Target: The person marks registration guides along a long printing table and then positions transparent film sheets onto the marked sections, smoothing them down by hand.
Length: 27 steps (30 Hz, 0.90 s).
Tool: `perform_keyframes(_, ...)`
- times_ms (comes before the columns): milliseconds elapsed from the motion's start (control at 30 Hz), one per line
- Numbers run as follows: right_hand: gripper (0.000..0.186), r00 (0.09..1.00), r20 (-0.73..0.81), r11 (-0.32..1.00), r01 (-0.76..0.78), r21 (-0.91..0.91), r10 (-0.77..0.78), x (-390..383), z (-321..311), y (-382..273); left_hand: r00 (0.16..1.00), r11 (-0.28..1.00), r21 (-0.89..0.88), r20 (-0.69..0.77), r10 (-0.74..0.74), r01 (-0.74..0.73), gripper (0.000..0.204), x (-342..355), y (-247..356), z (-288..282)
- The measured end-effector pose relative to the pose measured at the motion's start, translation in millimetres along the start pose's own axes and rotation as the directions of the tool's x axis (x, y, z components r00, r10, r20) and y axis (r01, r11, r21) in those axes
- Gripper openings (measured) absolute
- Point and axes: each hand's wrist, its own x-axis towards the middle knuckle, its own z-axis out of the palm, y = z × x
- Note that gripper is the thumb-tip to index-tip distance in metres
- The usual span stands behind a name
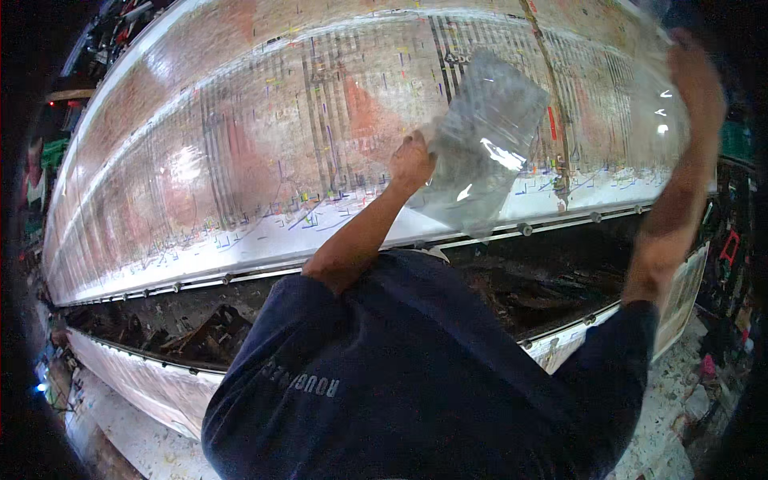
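Observation:
My left hand (414,162) is over the middle of a long, marked worktable (264,128), its fingers closed on the edge of a clear plastic sheet (500,104). The sheet is glossy and wrinkled, tilted up to the right of the hand. Off to the far right, my right hand (698,76) is raised and somewhat blurred. Its fingers look closed at the edge of a second clear plastic piece (658,104), see-through with bright glints. Whether the two pieces join cannot be seen.
A metal rail with bolts (524,230) runs along the table's near edge. Below it lies a dark trough (552,272) with scraps inside. Cluttered floor (136,416) shows at lower left, and a red frame (730,246) stands at the right.

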Motion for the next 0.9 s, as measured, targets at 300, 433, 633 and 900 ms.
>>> perform_keyframes(300, 0.038, 0.78, 0.456, 0.087, -0.467, 0.88, -0.428, -148.8, -137.6, -454.9, 0.717, 0.09, -0.724, 0.69, 0.098, 0.684, 0.035, 5.3, 3.6, -127.2)
perform_keyframes(433, 0.05, 0.796, 0.576, -0.139, -0.602, 0.786, -0.188, -227.4, -117.9, -527.8, 0.746, 0.421, -0.648, 0.656, -0.117, 0.635, 0.029, -11.0, -79.2, -98.0)
perform_keyframes(633, 0.037, 0.341, 0.904, -0.403, -0.813, 0.421, 0.257, -277.9, -134.8, -599.8, 0.818, 0.411, -0.797, 0.547, 0.179, 0.443, 0.033, 0.4, -164.4, -138.1)
perform_keyframes(900, 0.011, 0.553, 0.72, -0.789, -0.614, 0.014, -0.418, -237.5, -180.3, -682.8, 0.945, 0.7, -0.706, 0.29, 0.155, 0.101, 0.03, -35.1, -297.8, -252.0)
